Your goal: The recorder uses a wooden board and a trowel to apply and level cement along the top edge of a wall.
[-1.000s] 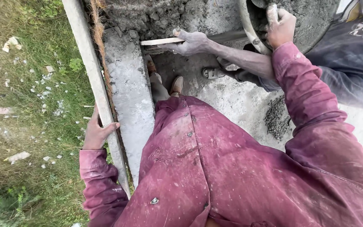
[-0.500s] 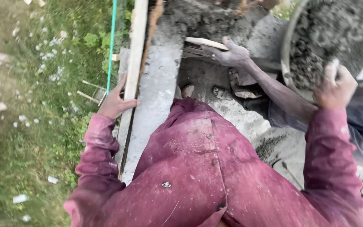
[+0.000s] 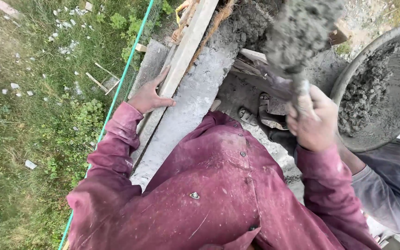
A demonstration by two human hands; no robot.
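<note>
Grassy yard (image 3: pixel 33 129), left hand (image 3: pixel 148 97) flat on plank (image 3: pixel 186 46), right hand (image 3: pixel 313 118) seemingly gripping loaded trowel (image 3: pixel 297 41).

Left hand (image 3: pixel 148 98) flat, fingers spread; right hand (image 3: pixel 314 121) raised, fist clenched.

An outdoor building site beside a grassy plot: a fresh grey concrete strip (image 3: pixel 188 111) runs along a wooden form board (image 3: pixel 188 44), a big round tub (image 3: pixel 385 83) holds wet mortar, and rubble chips litter the grass (image 3: pixel 33 115) by a green string line (image 3: pixel 130 65).
</note>
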